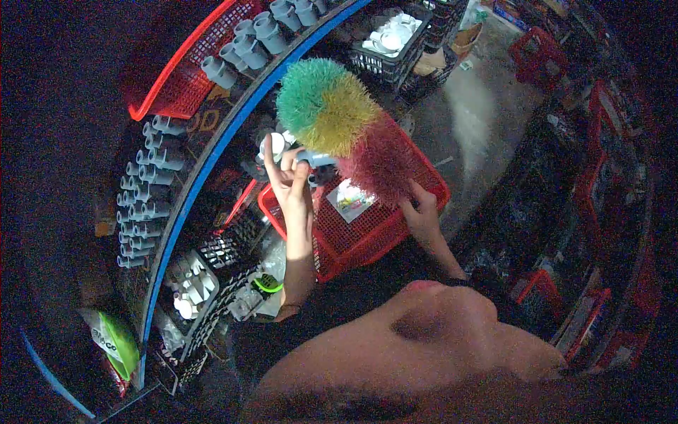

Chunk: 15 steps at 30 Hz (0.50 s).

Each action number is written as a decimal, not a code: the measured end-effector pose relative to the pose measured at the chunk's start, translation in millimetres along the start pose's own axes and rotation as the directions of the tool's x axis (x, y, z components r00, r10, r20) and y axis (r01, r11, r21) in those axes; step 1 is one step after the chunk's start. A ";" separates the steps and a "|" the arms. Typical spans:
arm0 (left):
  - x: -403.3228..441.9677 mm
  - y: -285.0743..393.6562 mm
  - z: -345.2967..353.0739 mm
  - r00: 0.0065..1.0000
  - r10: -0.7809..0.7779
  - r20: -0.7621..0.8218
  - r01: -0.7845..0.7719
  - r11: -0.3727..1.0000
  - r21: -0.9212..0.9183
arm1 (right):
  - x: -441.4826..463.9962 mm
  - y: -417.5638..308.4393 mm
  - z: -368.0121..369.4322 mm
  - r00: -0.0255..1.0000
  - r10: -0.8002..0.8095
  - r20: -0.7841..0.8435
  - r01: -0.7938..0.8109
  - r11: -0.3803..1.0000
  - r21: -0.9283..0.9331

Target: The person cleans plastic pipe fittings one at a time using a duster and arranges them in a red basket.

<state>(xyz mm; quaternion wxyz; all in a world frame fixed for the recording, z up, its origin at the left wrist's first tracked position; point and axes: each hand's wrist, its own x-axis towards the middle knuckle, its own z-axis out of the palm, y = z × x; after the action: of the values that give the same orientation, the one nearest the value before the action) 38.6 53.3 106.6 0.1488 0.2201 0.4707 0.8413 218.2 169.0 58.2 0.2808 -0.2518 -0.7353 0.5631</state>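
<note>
A fluffy duster (pixel 346 116) in green, yellow and red bands slants across the middle. My right hand (pixel 421 215) is closed at its red lower end; the handle is hidden. My left hand (pixel 293 194) is raised beside it, index finger stretched up. Between its thumb and other fingers is a grey pipe fitting (pixel 318 157), partly covered by the duster's fibres. Below both hands is a red plastic basket (pixel 367 247) with a white printed packet (pixel 351 201) in it. White round fittings (pixel 274 146) show behind my left fingers.
Grey pipe fittings (pixel 152 173) stand in rows on a blue-edged shelf (pixel 205 166) at left. A red basket (pixel 194 53) tops that shelf. Black crates of white fittings (pixel 392 34) (pixel 194 290) stand along it. More red baskets (pixel 540 56) line the dark right side.
</note>
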 end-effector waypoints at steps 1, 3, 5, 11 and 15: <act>0.7 -5.0 -7.5 1.000 -0.027 0.010 0.027 0.999 -0.027 | -0.2 -2.9 1.0 1.000 0.003 0.023 -0.003 1.000 0.003; -6.4 -12.9 -10.8 0.991 -0.129 0.016 0.129 0.992 -0.007 | -0.8 -2.6 2.9 0.999 0.008 0.045 -0.008 1.000 0.005; -11.7 -14.2 -5.0 0.972 -0.216 0.092 0.211 0.976 0.060 | -1.2 2.5 5.7 0.997 0.075 0.033 -0.077 0.995 0.061; -10.4 -22.4 -8.0 0.870 -0.372 0.324 0.359 0.928 0.100 | -1.9 8.2 4.6 1.000 0.010 -0.029 -0.008 0.999 0.047; -12.5 -33.1 -14.3 0.869 -0.373 0.324 0.295 0.918 0.265 | -3.8 -5.1 3.2 1.000 -0.013 -0.026 0.015 0.998 0.057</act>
<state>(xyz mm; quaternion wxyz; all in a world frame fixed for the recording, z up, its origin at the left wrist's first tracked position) 43.5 54.2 68.8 0.3545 0.3031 0.5503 0.6925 218.4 163.0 62.0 0.3011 -0.2457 -0.7170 0.5787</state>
